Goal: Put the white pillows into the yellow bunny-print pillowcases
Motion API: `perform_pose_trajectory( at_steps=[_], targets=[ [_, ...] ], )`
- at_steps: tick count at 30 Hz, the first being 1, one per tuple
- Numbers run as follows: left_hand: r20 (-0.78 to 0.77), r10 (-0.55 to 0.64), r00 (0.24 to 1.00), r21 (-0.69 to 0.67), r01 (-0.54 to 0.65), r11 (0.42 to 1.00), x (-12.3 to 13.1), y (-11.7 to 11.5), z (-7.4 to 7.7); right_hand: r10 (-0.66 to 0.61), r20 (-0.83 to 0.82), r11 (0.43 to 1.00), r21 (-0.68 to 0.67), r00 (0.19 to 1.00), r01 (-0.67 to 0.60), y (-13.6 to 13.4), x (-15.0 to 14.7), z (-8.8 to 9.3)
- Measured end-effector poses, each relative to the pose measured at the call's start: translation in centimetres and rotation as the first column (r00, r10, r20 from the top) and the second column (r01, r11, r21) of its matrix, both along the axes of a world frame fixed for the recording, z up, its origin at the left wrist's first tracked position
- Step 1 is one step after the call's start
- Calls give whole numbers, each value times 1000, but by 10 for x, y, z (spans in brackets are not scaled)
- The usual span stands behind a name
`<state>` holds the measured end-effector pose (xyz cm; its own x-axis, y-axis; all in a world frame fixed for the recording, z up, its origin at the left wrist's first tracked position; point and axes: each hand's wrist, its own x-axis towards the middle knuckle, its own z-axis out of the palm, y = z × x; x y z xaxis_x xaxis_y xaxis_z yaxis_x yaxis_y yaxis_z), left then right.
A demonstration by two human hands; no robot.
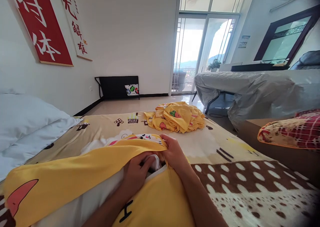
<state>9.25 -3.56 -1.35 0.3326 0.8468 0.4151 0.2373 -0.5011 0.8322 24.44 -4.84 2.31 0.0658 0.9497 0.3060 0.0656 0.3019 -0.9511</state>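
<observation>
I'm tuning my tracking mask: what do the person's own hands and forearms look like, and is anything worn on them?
The bare, ungloved left hand joins a smooth, tapering left forearm; the bare, ungloved right hand joins a similar right forearm. No sleeve, watch, cable or marking is visible. Both hands are partly hidden, so rings can't be ruled out.

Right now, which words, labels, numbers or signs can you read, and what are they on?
"体": red scroll; characters above unclear.
"解难": white scroll; rest unclear.
"H" or "I", can't tell which: nearer yellow cloth.
Too small or blurred to read: wall notice, marks on the bag and blanket.
</observation>
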Motion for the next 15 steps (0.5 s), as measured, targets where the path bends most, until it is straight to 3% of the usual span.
perform_pose_trajectory(
  at_steps=[4,7,10,15],
  targets=[
    [16,17,1000,-161,-14,987,4,3,-2,-22,38,1000,23,999,21,1,-2,-1],
    [-78,84,993,-227,-99,969,4,8,-4,-39,50,998,42,998,37,2,-2,-4],
    [-175,100,980,-175,-130,976,3,14,-5,-34,53,999,43,998,32,3,-2,-5],
    [-251,9,968,-48,-22,999,0,20,-7,-28,56,998,49,998,26,5,-1,-7]
  ],
)
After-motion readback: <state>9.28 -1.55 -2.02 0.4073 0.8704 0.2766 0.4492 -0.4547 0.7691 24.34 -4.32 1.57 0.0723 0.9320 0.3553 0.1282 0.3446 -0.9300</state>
